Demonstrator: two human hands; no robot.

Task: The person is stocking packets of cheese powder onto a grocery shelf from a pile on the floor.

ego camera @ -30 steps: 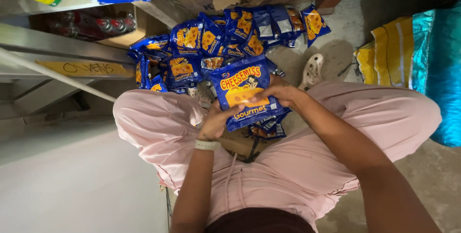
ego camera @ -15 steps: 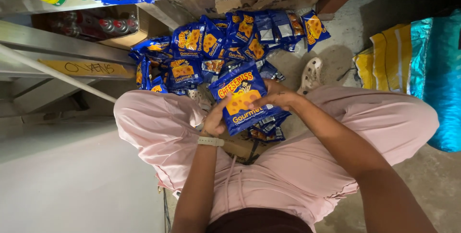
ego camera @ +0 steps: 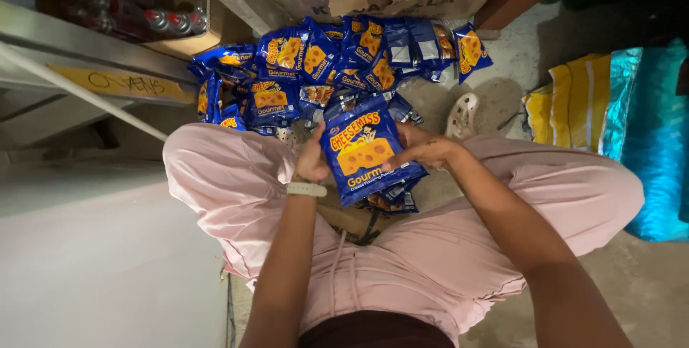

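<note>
Lower now than a moment ago, the blue snack bag (ego camera: 366,153) stands tall between the left hand (ego camera: 313,160) and right hand (ego camera: 425,154), both clamped on its sides, above the lap.

Snack bag (ego camera: 364,154): a glossy blue packet with a yellow cheese wedge printed on its face; sealed and plump.
Pose: it faced up at me, tilted with its top edge leaning left.
Place: it sat above my lap, between my knees, nearer to me than the heap of like bags.
Grip: I pinched its left and right edges.
</note>
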